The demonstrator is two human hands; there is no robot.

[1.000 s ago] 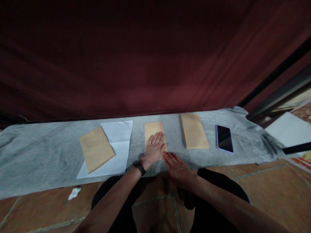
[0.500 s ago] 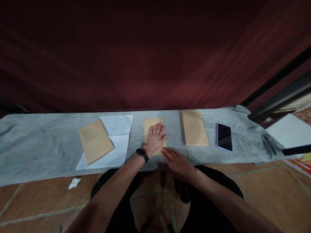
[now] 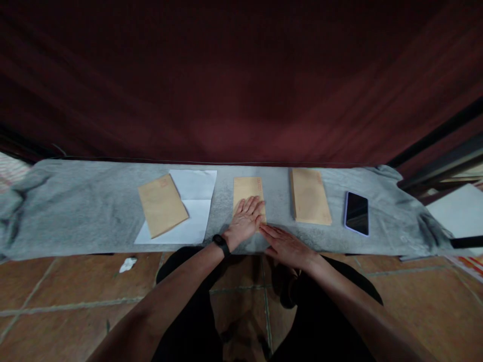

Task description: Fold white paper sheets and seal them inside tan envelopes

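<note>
A brown paper envelope [image 3: 246,187] lies upright in front of me on the grey cloth [image 3: 94,201], with small red print at its top right. My left hand [image 3: 246,219] rests flat across its lower half, fingers extended and a black band on the wrist. At the envelope's lower right corner, the fingertips of my right hand [image 3: 286,245] touch its edge; those fingers are stretched out too. Neither hand grips anything. To the right sits a stack of brown envelopes [image 3: 311,198]. On the left, more brown envelopes [image 3: 163,207] lie tilted over a creased white paper sheet [image 3: 198,213].
A phone [image 3: 356,213] with a pale purple edge lies right of the stack. Behind the cloth-covered surface hangs a dark red cloth [image 3: 241,100]. A scrap of white paper [image 3: 128,264] lies on the tiled floor [image 3: 86,286]. A white board [image 3: 460,211] stands at the far right.
My left hand has slid down the envelope towards me, uncovering more of its top. My right hand stays by the lower right corner. The whole view has shifted slightly.
</note>
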